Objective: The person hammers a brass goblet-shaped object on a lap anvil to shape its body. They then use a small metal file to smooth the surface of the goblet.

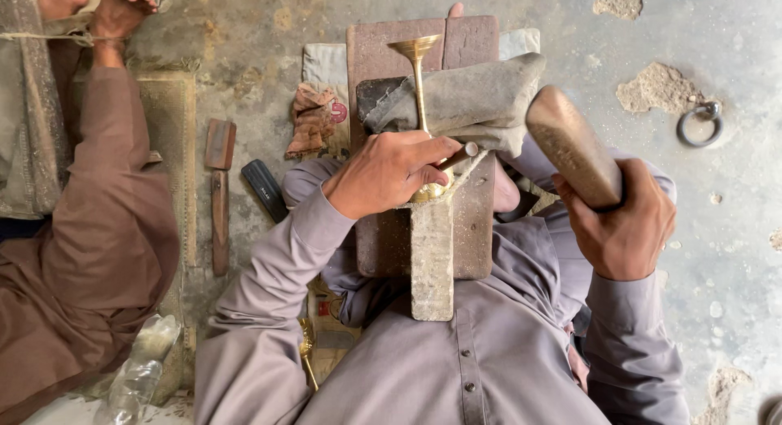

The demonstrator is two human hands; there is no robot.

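My left hand [389, 171] grips a small chisel-like tool [461, 156] and presses a slim brass goblet [416, 60] against the stone block [432, 262] on the reddish wooden board [472, 229]. The goblet lies lengthwise, its flared foot pointing away from me. My right hand [623, 225] holds a thick wooden mallet [572, 144] raised to the right of the board. A grey cloth-wrapped pad [472, 95] lies across the board just beyond my left hand.
Another person in brown sleeves [98, 229] sits at the left, a hand [118, 13] at the top corner. A wooden tool [219, 189], a black case [265, 189], crumpled cloth [311, 119], a metal ring [700, 123] and a plastic bottle [138, 372] lie on the concrete floor.
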